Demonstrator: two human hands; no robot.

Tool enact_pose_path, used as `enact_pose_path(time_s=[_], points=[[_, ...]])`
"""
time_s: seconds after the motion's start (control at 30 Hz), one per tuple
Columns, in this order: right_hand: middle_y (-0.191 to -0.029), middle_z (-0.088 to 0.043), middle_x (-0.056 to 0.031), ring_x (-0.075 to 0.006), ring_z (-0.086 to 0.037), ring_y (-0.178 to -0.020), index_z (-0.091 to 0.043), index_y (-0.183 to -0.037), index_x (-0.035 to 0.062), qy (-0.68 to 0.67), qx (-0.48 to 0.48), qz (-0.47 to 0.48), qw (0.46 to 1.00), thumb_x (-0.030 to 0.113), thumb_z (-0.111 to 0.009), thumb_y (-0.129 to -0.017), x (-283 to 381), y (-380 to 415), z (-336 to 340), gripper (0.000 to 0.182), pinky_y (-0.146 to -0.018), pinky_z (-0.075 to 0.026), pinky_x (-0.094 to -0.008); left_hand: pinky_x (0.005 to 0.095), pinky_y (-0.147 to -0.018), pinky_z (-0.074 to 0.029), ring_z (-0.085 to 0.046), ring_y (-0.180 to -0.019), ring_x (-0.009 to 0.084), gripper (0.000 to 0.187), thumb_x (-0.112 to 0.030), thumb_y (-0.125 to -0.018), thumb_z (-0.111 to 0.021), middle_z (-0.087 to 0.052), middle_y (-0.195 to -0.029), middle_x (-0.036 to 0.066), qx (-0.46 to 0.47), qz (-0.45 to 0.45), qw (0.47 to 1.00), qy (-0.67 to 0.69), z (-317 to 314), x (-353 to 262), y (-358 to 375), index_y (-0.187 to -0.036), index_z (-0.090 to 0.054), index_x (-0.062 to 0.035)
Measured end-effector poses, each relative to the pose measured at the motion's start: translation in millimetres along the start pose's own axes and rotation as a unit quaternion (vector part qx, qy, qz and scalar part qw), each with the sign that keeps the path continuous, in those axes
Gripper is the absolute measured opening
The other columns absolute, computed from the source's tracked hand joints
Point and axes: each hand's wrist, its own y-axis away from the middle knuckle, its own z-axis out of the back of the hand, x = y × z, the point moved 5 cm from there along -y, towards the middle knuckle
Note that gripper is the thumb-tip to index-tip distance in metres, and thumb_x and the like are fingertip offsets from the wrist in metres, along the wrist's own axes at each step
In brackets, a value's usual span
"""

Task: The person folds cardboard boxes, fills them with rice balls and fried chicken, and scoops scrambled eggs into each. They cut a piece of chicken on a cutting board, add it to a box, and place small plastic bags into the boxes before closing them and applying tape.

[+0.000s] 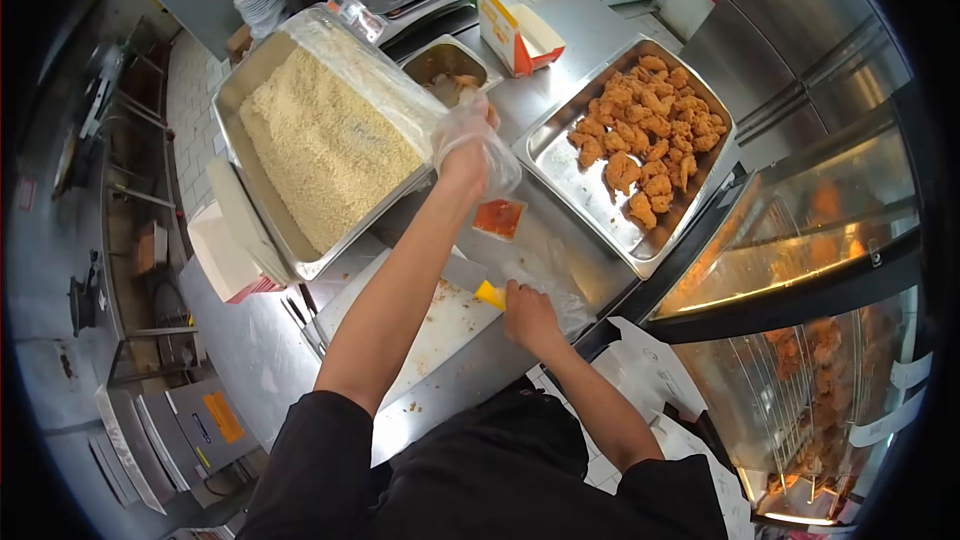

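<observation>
My left hand (468,145), in a loose clear plastic glove, reaches forward to the near edge of a small metal pan (418,62). A few pale pieces (455,85) lie in that pan. The glove and the back of the hand hide how the fingers are set. My right hand (530,318) is closed around the yellow handle of a knife (490,294), whose blade extends left over a white cutting board (425,340) dotted with crumbs. Beyond the knife lies a red sauce packet (498,219), with crumpled clear plastic (560,280) beside my right hand.
A deep tray (225,105) of pale crumbs stands on the left. Fried chicken pieces (655,125) fill part of a metal tray (545,135) on the right. An open carton (515,35) stands behind. A lit glass display cabinet (800,240) borders the right side.
</observation>
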Motion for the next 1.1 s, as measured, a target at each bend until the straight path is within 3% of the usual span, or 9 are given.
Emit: enact_pose_path(time_s=[0.13, 0.2, 0.27, 0.43, 0.57, 0.63, 0.73, 0.9, 1.1], points=[[-0.098, -0.063, -0.0215, -0.0388, -0.063, -0.093, -0.051, -0.107, -0.0024, -0.065, -0.023, 0.022, 0.997, 0.002, -0.061, -0.079, -2.1, 7.0, -7.5, 0.030, -0.085, -0.050, -0.0460, 0.0277, -0.075, -0.050, -0.063, -0.085, 0.0142, 0.024, -0.019, -0.089, -0.067, -0.065, -0.094, 0.003, 0.037, 0.020, 0.999, -0.020, -22.2, 10.4, 66.0, -0.110, -0.062, -0.0066], [-0.096, -0.064, -0.0225, -0.0404, -0.062, -0.093, -0.054, -0.114, -0.0030, -0.162, -0.001, 0.033, 0.986, 0.003, -0.062, -0.080, -2.0, 9.7, -7.9, 0.035, -0.087, -0.050, -0.0462, 0.0312, -0.080, -0.051, -0.065, -0.087, 0.0182, 0.028, -0.020, -0.088, -0.066, -0.067, -0.094, 0.006, 0.099, -0.179, 0.863, -0.462, -2.9, 6.7, 124.4, -0.110, -0.062, -0.0043], [-0.095, -0.064, -0.0229, -0.0402, -0.062, -0.094, -0.058, -0.114, -0.0010, -0.188, -0.033, 0.038, 0.981, 0.004, -0.064, -0.079, -5.1, 12.0, 1.3, 0.035, -0.086, -0.050, -0.0457, 0.0320, -0.079, -0.052, -0.065, -0.084, 0.0191, 0.033, -0.022, -0.085, -0.067, -0.067, -0.092, 0.009, 0.078, -0.225, 0.824, -0.514, 44.3, 14.8, 169.2, -0.109, -0.061, -0.0015], [-0.093, -0.066, -0.0229, -0.0389, -0.062, -0.094, -0.069, -0.108, 0.0046, -0.201, -0.093, 0.035, 0.975, 0.008, -0.064, -0.080, -19.5, -1.8, 24.8, 0.029, -0.083, -0.050, -0.0438, 0.0385, -0.083, -0.050, -0.064, -0.090, 0.0283, 0.029, -0.020, -0.083, -0.063, -0.067, -0.098, 0.013, -0.027, 0.015, 0.835, -0.549, 169.6, 55.3, 251.1, -0.107, -0.063, -0.0044], [-0.089, -0.067, -0.0198, -0.0336, -0.066, -0.086, -0.069, -0.111, 0.0049, -0.211, -0.039, -0.078, 0.973, -0.001, -0.058, -0.077, -50.1, -19.2, 47.8, 0.036, -0.081, -0.051, -0.0405, 0.0398, -0.089, -0.047, -0.062, -0.096, 0.0289, 0.033, -0.019, -0.079, -0.068, -0.066, -0.100, 0.014, -0.089, -0.173, 0.746, -0.637, 207.8, 20.3, 274.1, -0.108, -0.064, -0.0063], [-0.107, -0.065, -0.0200, -0.0371, -0.062, -0.101, -0.067, -0.113, 0.0042, -0.097, -0.299, -0.018, 0.949, 0.002, -0.052, -0.081, -68.6, -16.3, 67.8, 0.035, -0.087, -0.049, -0.0434, 0.0401, -0.090, -0.046, -0.061, -0.098, 0.0292, 0.034, -0.018, -0.077, -0.070, -0.066, -0.101, 0.014, -0.167, -0.208, 0.716, -0.645, 207.7, -1.5, 277.9, -0.109, -0.064, -0.0066], [-0.115, -0.060, -0.0206, -0.0390, -0.057, -0.108, -0.059, -0.120, 0.0019, 0.032, -0.369, 0.028, 0.928, -0.002, -0.053, -0.079, 7.8, 33.3, 107.7, 0.042, -0.093, -0.046, -0.0437, 0.0408, -0.090, -0.047, -0.061, -0.097, 0.0308, 0.041, -0.015, -0.074, -0.073, -0.066, -0.102, 0.014, -0.187, -0.255, 0.509, -0.800, 198.9, -25.6, 275.7, -0.113, -0.062, -0.0070], [-0.123, -0.052, -0.0231, -0.0412, -0.050, -0.115, -0.045, -0.131, -0.0020, -0.072, -0.210, 0.137, 0.965, -0.005, -0.055, -0.078, 78.8, 64.5, 64.8, 0.053, -0.100, -0.042, -0.0434, 0.0448, -0.091, -0.048, -0.059, -0.105, 0.0342, 0.058, -0.017, -0.070, -0.079, -0.064, -0.111, 0.016, -0.097, -0.131, 0.723, -0.672, 260.6, 30.8, 256.2, -0.124, -0.057, -0.0085], [-0.112, -0.057, -0.0248, -0.0395, -0.058, -0.103, -0.047, -0.120, -0.0012, 0.040, -0.112, 0.094, 0.988, 0.009, -0.052, -0.089, 20.4, 9.2, 3.0, 0.034, -0.085, -0.048, -0.0452, 0.0421, -0.087, -0.050, -0.060, -0.102, 0.0336, 0.046, -0.020, -0.072, -0.079, -0.065, -0.108, 0.016, -0.162, -0.207, 0.782, -0.565, 252.1, 31.4, 278.1, -0.114, -0.063, -0.0078]])
